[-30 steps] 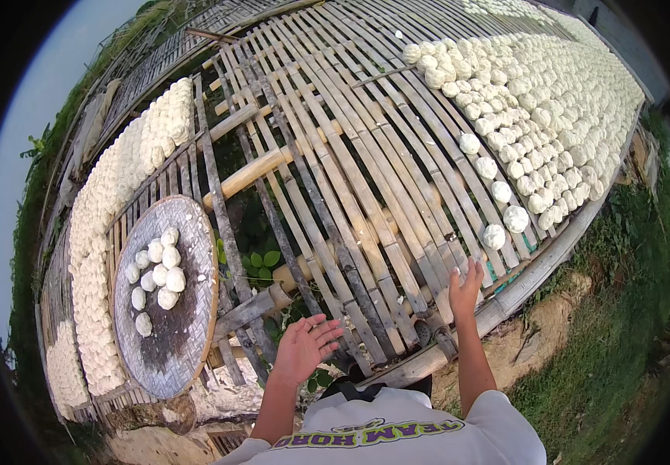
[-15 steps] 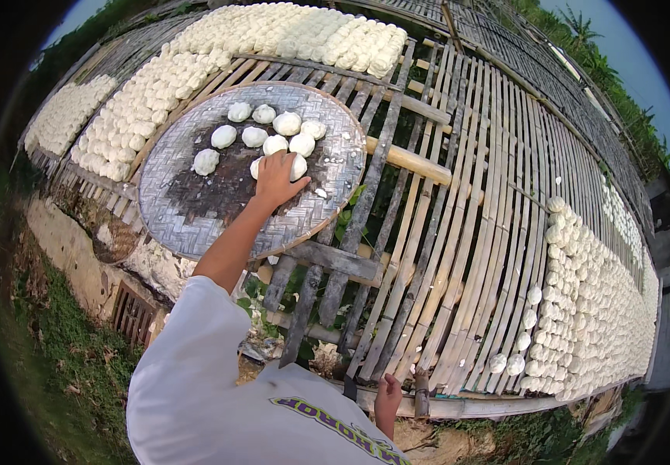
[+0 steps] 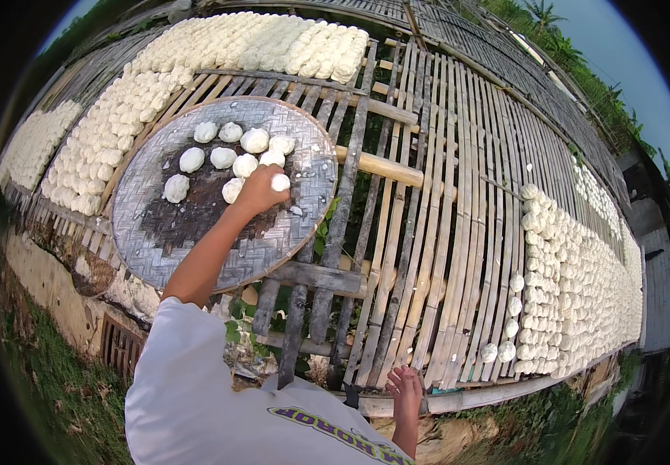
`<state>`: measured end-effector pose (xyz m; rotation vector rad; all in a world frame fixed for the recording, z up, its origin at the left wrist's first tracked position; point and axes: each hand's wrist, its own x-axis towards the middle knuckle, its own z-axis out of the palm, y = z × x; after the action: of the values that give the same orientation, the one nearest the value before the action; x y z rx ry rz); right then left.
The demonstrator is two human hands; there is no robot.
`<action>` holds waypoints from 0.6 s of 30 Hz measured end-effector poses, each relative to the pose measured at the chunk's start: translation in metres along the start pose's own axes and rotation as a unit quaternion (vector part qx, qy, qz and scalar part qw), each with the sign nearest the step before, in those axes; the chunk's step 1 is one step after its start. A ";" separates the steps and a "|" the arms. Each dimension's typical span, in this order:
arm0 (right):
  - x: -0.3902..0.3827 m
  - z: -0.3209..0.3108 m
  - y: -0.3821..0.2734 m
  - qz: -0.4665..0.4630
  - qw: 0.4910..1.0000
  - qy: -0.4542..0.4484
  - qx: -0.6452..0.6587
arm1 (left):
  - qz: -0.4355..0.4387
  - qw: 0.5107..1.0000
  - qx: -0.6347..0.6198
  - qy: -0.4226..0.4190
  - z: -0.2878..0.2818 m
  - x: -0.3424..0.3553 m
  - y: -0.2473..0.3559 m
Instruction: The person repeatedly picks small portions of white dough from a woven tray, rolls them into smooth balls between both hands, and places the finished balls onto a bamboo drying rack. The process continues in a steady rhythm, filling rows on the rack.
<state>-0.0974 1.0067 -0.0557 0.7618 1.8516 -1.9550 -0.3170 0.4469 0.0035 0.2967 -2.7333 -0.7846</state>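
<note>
A large round woven bamboo tray [image 3: 135, 232], darkened in its middle, carries several round white clumps [image 3: 222, 157]; their lumpy surface does not show clearly what they are made of. Over its right part, my left hand [image 3: 261, 190] is closed around one white clump [image 3: 280, 182], which sticks out beside the thumb. More clumps lie just beyond and left of the fingers. Down at the near edge of the bamboo rack [image 3: 397, 298], my right hand [image 3: 405, 385] is raised, its fingers loosely bent and apart, with nothing visible in them.
Dense rows of white clumps cover the rack at far left [image 3: 219, 43] and right [image 3: 575, 287]. A few single ones [image 3: 512, 328] lie beside the right rows. A bamboo pole [image 3: 381, 167] and wooden crosspiece [image 3: 316, 277] adjoin the tray. Gaps separate the slats.
My left hand has gone from lying spread over the clumps to gripping one. My right hand has risen slightly and its fingers have loosened. The whole view has shifted, moving the tray leftward in it.
</note>
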 end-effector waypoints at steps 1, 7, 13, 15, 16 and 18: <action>0.000 0.017 -0.017 -0.007 0.999 -0.043 0.005 | 0.012 0.996 -0.088 -0.031 -0.011 -0.003 0.021; -0.008 0.129 -0.105 0.029 0.908 -0.355 0.222 | 0.268 0.892 -0.272 -0.244 -0.046 -0.069 0.167; -0.025 0.145 -0.141 0.088 0.900 -0.174 0.390 | 0.285 0.891 -0.269 -0.228 -0.004 -0.179 0.252; -0.039 0.145 -0.135 -0.049 0.893 -0.153 0.420 | 0.043 0.844 -0.513 -0.152 0.019 -0.202 0.266; -0.045 0.145 -0.130 -0.088 0.888 -0.115 0.436 | -0.021 0.764 -0.625 -0.156 0.026 -0.208 0.267; -0.050 0.145 -0.123 -0.253 0.926 -0.117 0.254 | -0.219 0.554 -0.781 -0.190 0.042 -0.208 0.270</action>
<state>-0.1505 0.8686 0.0738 0.1472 1.5056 -2.7717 -0.1666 0.7484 0.0725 0.3398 -1.0482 -3.1159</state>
